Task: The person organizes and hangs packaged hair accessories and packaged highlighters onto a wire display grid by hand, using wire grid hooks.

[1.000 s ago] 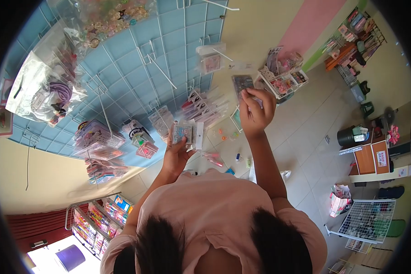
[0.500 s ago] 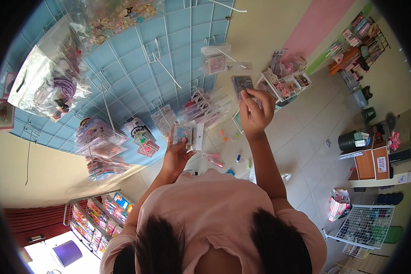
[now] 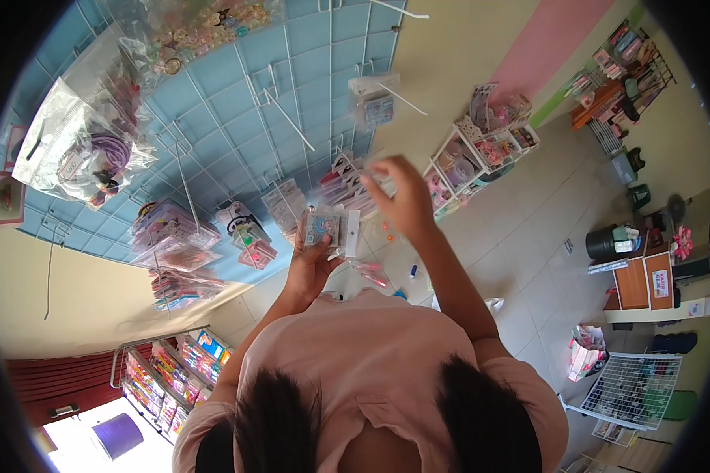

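My left hand point(image 3: 311, 264) is closed on a small stack of clear plastic packets point(image 3: 322, 229) with blue-grey patterned contents and a white header tab. My right hand point(image 3: 402, 197) is raised to the right of that stack, slightly blurred, with thumb and fingers apart and nothing visible between them. Above it, similar packets point(image 3: 377, 110) hang on a white wire hook point(image 3: 402, 98) at the right edge of the blue grid panel point(image 3: 229, 110). Behind the fingers of my right hand, several pink-and-white packets point(image 3: 343, 183) hang in a row.
More bagged goods point(image 3: 173, 232) hang at the panel's left, and bare hooks point(image 3: 290, 118) stick out toward me. A white shelf unit point(image 3: 489, 146) stands at the right. Small items, including a blue-capped bottle point(image 3: 413, 272), lie on the tiled floor point(image 3: 521, 260).
My right hand has let go of a patterned packet, which now hangs on the upper right hook. The hand has moved left and down toward the stack in my left hand, which stays nearly still.
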`<state>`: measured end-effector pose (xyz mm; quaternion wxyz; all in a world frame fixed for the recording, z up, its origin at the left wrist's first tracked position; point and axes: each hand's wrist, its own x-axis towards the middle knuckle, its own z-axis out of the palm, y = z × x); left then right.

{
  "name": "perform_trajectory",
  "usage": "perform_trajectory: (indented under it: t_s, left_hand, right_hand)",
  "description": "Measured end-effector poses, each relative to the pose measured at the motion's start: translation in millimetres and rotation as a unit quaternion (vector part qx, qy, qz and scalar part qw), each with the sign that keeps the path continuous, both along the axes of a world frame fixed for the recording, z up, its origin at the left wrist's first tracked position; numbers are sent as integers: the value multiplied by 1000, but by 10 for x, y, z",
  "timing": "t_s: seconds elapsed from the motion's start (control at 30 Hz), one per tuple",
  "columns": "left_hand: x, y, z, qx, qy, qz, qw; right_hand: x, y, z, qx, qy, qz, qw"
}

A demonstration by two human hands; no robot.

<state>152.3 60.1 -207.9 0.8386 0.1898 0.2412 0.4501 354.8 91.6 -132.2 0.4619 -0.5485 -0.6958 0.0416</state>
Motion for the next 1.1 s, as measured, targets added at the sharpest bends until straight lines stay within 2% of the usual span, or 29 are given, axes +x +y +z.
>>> perform_trajectory:
  t_s: [0.1,0.23,0.33,0.43,0.53,0.6,0.63,0.67,0.73,0.83,1.03,1.1]
  left_hand:
    - [-6,-8,11,25,40,17,999]
    - [13,-17,114,90,76,30,993]
    - [40,-20,134,42,7,13,999]
    - [75,-16,242,-39,-17,35,998]
    - [58,7,92,13,37,30,999]
    - [38,4,44,10,33,26,999]
    - [28,2,38,7,31,24,999]
    - [18,7,32,4,36,21,999]
    - [7,13,23,-1,47,14,999]
    - [22,4,54,-5,49,18,999]
    - [29,-6,47,-6,35,17,999]
    - [10,-14,43,-6,35,19,999]
  right_hand:
    - [-264,-344,-135,-89,72,-23,993]
    - [-388,-562,-554,-227,216,3,950]
    - [-307,-581,-588,-335,389,81,854]
    - [-90,-512,-453,-415,319,79,848]
    - [131,-459,-471,-314,311,55,895]
    - [337,-388,-409,-263,345,18,901]
    - [394,-342,-340,-237,361,0,902]
    - [434,-294,-251,-147,367,-5,918]
    - [425,-306,154,-98,381,-58,917]
    - [478,-174,373,108,239,-110,959]
    - [294,-3,648,246,70,-172,951]
    - [292,20,628,250,75,-197,945]
